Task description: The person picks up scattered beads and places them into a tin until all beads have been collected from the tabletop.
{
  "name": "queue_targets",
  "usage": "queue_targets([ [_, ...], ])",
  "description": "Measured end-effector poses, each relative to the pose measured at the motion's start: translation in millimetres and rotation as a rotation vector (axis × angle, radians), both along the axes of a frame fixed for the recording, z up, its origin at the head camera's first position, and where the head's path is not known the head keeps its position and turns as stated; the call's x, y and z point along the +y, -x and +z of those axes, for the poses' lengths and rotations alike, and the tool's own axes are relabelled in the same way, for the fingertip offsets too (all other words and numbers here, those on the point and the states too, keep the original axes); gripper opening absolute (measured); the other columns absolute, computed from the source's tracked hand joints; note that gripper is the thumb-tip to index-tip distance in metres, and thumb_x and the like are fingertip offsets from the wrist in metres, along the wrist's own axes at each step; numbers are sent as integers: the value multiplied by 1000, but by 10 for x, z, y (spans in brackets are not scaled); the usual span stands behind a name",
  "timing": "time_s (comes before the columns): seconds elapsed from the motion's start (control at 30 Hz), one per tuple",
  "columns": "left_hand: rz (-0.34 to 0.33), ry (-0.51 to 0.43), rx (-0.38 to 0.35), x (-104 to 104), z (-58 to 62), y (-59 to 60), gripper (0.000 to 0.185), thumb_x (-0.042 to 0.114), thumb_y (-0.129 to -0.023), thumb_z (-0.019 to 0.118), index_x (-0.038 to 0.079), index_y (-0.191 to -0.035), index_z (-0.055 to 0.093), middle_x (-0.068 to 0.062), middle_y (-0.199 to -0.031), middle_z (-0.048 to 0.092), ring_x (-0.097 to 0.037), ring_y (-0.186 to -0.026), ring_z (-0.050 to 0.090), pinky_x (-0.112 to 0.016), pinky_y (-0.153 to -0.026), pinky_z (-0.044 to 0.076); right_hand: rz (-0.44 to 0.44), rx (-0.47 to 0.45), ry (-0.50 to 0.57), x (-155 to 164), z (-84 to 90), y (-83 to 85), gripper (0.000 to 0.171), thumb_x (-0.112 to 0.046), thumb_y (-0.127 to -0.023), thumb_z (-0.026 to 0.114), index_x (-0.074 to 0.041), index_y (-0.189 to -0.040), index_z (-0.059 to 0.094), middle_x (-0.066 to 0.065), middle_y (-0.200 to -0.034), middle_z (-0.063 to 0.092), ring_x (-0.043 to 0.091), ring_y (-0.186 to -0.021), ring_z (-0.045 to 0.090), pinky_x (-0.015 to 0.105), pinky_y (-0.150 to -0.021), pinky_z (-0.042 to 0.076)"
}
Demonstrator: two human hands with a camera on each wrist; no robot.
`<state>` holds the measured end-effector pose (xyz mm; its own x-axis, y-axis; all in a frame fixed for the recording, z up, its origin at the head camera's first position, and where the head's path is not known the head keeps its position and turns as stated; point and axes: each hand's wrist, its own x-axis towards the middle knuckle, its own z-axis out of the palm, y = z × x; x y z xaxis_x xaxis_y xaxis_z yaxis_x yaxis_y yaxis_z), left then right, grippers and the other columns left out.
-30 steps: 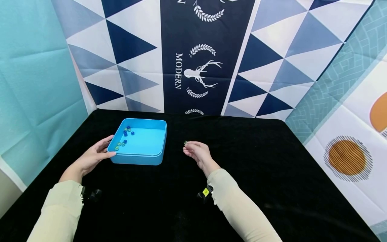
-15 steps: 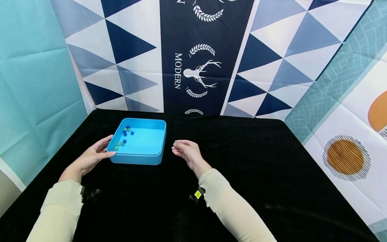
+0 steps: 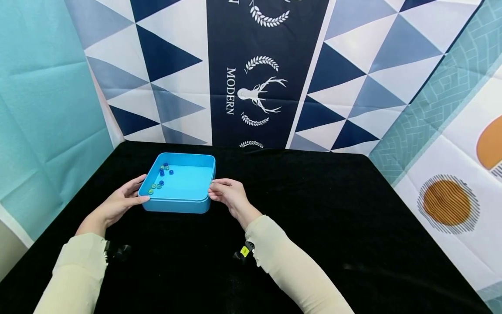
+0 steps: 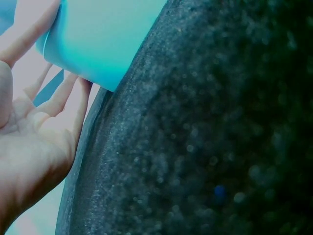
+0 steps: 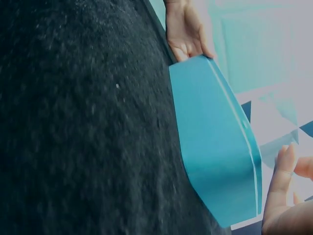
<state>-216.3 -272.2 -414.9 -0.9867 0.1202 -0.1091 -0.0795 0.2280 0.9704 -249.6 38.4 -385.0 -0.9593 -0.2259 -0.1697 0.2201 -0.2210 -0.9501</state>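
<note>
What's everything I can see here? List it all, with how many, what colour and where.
Square blue plastic tray: one, light blue, on the table's left half, between the two hands.
Small glass beads: roughly ten, dark blue and green, inside the tray along its left wall.
Black cloth-covered table: one, black, filling the lower view.
Patterned backdrop with a deer print: one, navy, white and grey triangles, behind the table.
Teal side cloth: one, at the left.
Left hand: one, cream sleeve, touching the tray's left wall.
Right hand: one, cream sleeve, at the tray's right wall; whether it pinches a bead is hidden.
</note>
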Motion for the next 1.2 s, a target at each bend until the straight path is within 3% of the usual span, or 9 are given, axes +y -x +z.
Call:
queue_targets([
  [0.5,2,-12,-6,-23,14,15,85,22,-90,64,12,-151,6,-24,-152,4,-42,-134,16,-57,-104,17,1,-3,-14,-342,44,-19,29,6,-79,67,11,-108,63,9,-68,65,12,-57,62,23,-57,53],
  [1.2,5,-5,-18,-13,3,12,87,23,-89,65,12,-151,5,-25,-152,4,-42,-134,16,-57,-104,17,35,-15,-10,-283,6,-68,33,3,-80,68,9,-112,61,11,-74,67,13,-60,63,23,-60,53],
])
